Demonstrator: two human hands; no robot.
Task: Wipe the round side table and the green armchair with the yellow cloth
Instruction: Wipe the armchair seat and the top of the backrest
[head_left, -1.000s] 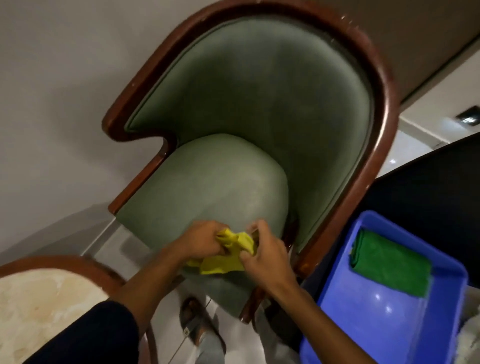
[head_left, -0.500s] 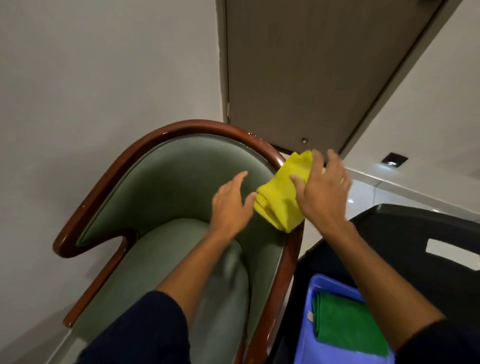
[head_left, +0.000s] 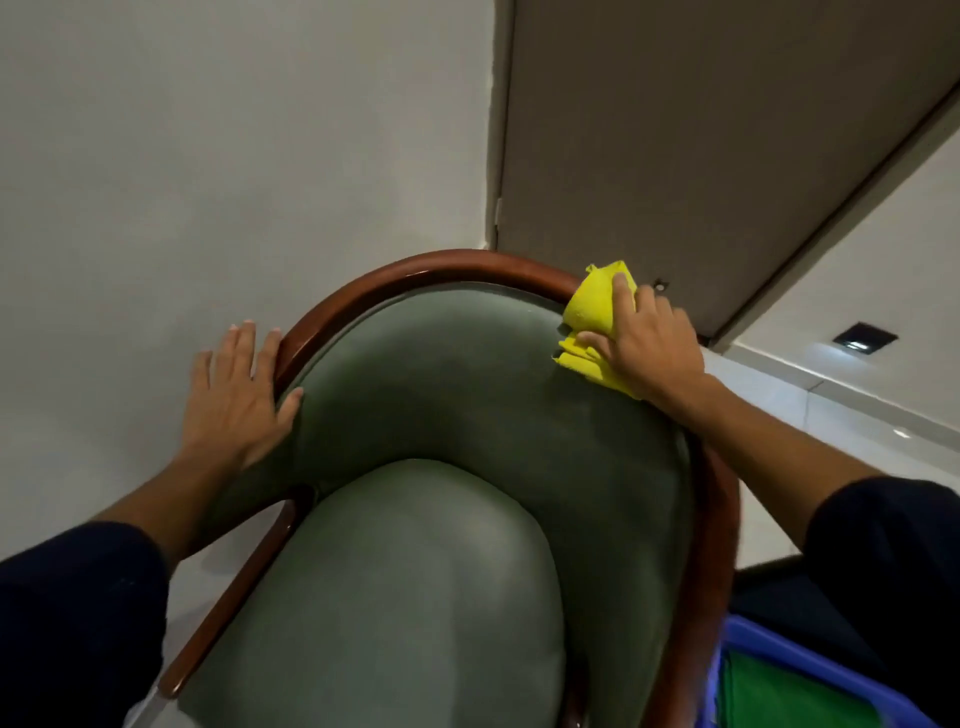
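The green armchair (head_left: 467, 395) with a dark red wooden frame fills the middle of the view, seen from above. My right hand (head_left: 649, 343) presses the folded yellow cloth (head_left: 595, 312) against the upper right of the backrest, where the padding meets the wooden rim. My left hand (head_left: 236, 395) lies flat with fingers spread on the frame's left side, the thumb resting on the green padding. The seat cushion (head_left: 405, 597) bulges below. The round side table is out of view.
A grey wall stands behind the chair on the left, and a brown door (head_left: 675, 130) behind it on the right. At the bottom right a blue tub (head_left: 810, 670) holds a green cloth (head_left: 769, 696), next to a black surface.
The view has dropped closer over the chair. My right hand slid the cloth onto the top right of the backrest. My left hand left the cloth and moved onto the left frame.
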